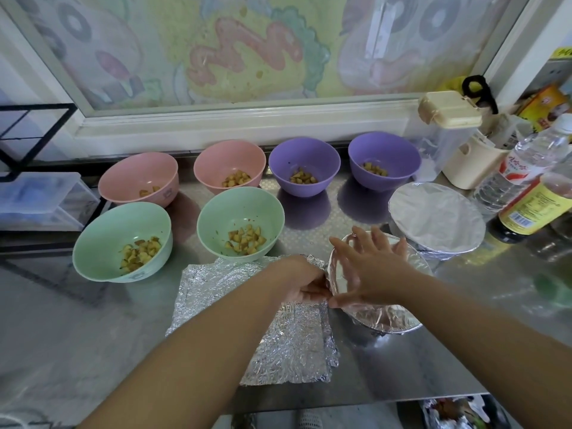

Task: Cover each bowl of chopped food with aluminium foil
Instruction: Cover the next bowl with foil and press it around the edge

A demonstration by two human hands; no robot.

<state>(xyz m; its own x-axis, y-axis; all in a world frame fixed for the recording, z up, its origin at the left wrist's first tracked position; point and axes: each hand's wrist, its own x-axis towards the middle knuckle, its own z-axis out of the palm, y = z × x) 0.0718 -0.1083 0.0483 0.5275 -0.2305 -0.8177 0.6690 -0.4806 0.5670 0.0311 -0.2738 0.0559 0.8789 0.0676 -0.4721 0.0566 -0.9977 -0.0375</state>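
1. Silver foil wraps the near covered bowl [387,318], which sits at the front right of the steel counter [402,366], under both hands.
2. The right hand [368,267] lies flat on this bowl's foil top. Its fingers are straight and spread, pointing away from the person, and the thumb reaches down to the near-left rim. It holds nothing.
3. The left hand [305,284] reaches in from the lower left. Its fingers are curled at the bowl's left rim and pinch the foil edge there, close to the right thumb.
4. A loose foil sheet [278,342] lies crinkled on the counter just left of that bowl, partly beneath the left forearm.
5. A second covered bowl [436,218] stands just behind and to the right, its foil stretched smooth.
6. Six uncovered bowls hold chopped food. The left green bowl [120,239] and right green bowl [241,221] stand in front. Behind them in a row are the left pink bowl [139,178], right pink bowl [230,165], left purple bowl [305,164] and right purple bowl [383,159].
7. A clear bottle [520,171] and a yellow-labelled bottle [538,209] stand at the far right.
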